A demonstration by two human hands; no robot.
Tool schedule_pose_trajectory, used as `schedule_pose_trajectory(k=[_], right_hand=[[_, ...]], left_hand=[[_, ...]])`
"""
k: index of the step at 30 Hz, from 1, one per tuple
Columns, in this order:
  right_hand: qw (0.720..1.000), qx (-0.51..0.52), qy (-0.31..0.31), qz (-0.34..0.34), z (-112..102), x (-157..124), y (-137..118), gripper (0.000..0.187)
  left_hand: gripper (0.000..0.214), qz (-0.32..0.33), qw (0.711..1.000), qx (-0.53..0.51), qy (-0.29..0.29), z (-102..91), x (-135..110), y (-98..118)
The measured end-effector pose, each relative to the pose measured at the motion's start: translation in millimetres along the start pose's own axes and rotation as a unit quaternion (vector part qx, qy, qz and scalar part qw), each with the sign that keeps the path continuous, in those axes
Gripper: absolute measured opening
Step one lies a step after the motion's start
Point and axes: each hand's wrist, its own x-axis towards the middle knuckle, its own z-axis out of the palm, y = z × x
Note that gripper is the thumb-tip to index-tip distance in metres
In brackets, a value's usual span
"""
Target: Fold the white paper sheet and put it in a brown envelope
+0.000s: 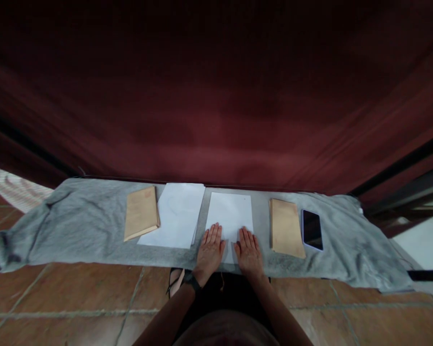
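A white sheet of paper [230, 207] lies in front of me on a grey cloth. My left hand [210, 247] rests flat on its lower left part, fingers stretched out and pointing away from me. On the lower right part, my right hand [249, 250] is pressed flat in the same way. Neither hand grips anything. Just left of the sheet is a stack of white paper [180, 211]. A pile of brown envelopes [140, 211] overlaps that stack's left edge. To the right of my hands lies a second pile of brown envelopes [286, 226].
The grey cloth [82, 221] covers a long narrow surface. A phone [312, 230] in a light purple case lies beside the right envelopes. Behind the surface rises a dark red panel [216, 120]. Brown floor tiles [94, 293] show below the front edge.
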Motion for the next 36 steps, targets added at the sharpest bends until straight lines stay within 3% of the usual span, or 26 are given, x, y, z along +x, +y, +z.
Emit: schedule_pose_trajectory(k=[9, 17, 21, 24, 29, 31, 36], right_hand=[[1.0, -0.009, -0.006, 0.016, -3, -6, 16, 0.057], [1.0, 0.002, 0.0, 0.02, -2, -9, 25, 0.059], [1.0, 0.001, 0.01, 0.027, -5, -7, 14, 0.056], [1.0, 0.023, -0.014, -0.011, -9, -7, -2, 0.055], [0.993, 0.052, -0.059, -0.092, -15, -13, -26, 0.052], [0.992, 0.049, -0.066, -0.096, -16, -15, -28, 0.051], [0.993, 0.037, -0.069, -0.088, -17, -15, -24, 0.051]], left_hand=[[0.056, -0.017, 1.0, -0.005, -0.004, -12.4, -7, -5], [0.065, 0.024, 0.999, -0.023, -0.022, -21.1, -10, -7], [0.064, 0.018, 0.999, -0.023, -0.022, -20.4, -11, -5], [0.062, 0.024, 0.999, -0.022, -0.026, -22.9, -10, -3], [0.059, 0.128, 0.987, -0.042, -0.087, -33.2, -7, -5], [0.059, 0.156, 0.98, -0.055, -0.109, -36.1, -7, -6], [0.058, 0.151, 0.979, -0.065, -0.122, -38.4, -6, -7]])
